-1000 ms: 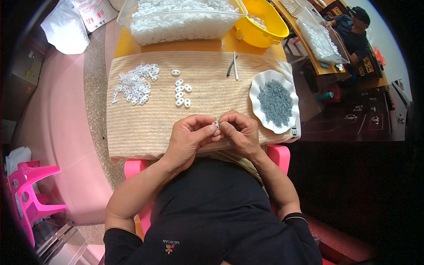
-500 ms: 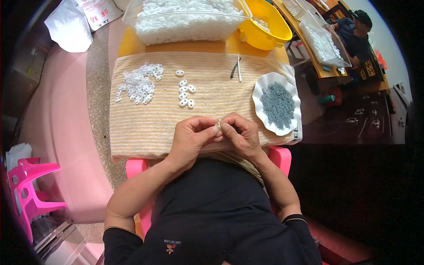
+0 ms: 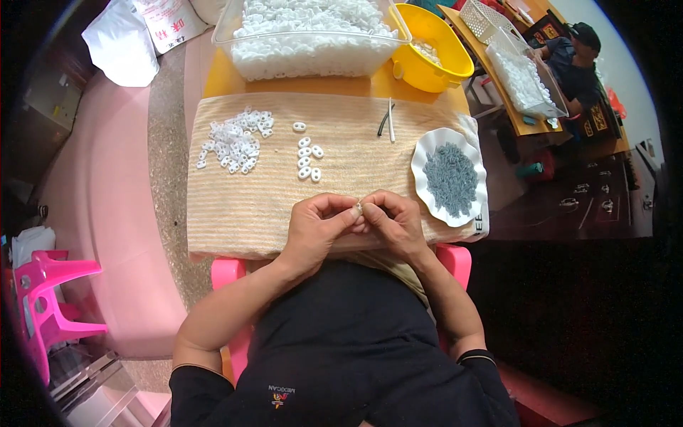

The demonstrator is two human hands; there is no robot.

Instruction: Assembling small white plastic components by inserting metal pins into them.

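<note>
White piece (image 3: 359, 208), pinched between both hands' grip

Small white piece (image 3: 359, 208) at frame centre is pinched between the fingertips of left hand (image 3: 318, 226) and right hand (image 3: 395, 223); mostly covered, shape cannot be told. Near edge of the striped cloth (image 3: 284, 206) is hidden behind both hands. Clear bin of white parts (image 3: 313, 35) is cut off by the top edge. White bag (image 3: 121, 46), upper left, is cropped at the top too. Grey pieces on the scalloped white plate (image 3: 427, 153), right of centre, are too small to be told apart. Pink stool (image 3: 46, 299), lower left, is clipped by the dark fisheye rim.
</note>
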